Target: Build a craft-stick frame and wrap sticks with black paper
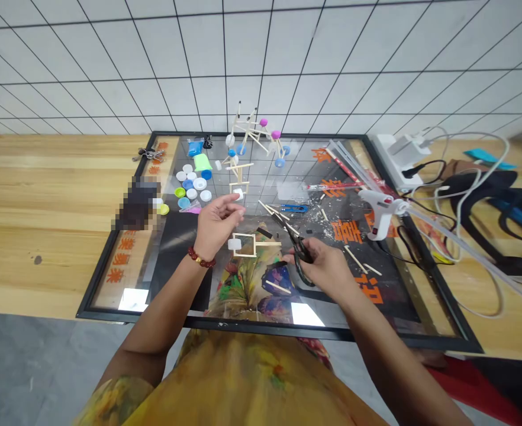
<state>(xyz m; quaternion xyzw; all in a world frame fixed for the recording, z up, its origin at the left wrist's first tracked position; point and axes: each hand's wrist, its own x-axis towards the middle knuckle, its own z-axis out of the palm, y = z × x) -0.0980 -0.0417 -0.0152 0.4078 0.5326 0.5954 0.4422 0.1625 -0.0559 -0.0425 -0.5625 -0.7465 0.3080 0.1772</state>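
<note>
Looking on from the head view, I'm watching a person working over a black-edged glass frame (pixel 261 323) that is lying on a wooden desk (pixel 43 236). The right hand (pixel 325 266) is gripping the black handles of a pair of scissors (pixel 300 251), with the blades pointing up and to the left, so their long axis is running diagonally across the glass toward the other hand. Whether the blades are biting on anything, I cannot tell. The left hand (pixel 216 228), wearing a red bead bracelet (pixel 201 257), is hanging open above the glass, its fingers (pixel 229 202) loosely curled and pinching nothing that I can see. A small square of wooden sticks (pixel 244 244) is lying on the glass, just below and to the right of the left hand, with a white block (pixel 234 244) at its left side; the left hand is the nearer one, though the scissor tips are close by too. Loose sticks (pixel 279 287) are lying about, blue snips (pixel 294 208) are resting beyond the scissors, bottle caps (pixel 190 183) are clustering further up, stick models (pixel 254 133) are standing at the far edge, and a white glue gun (pixel 379 210) is lying on the right.
</note>
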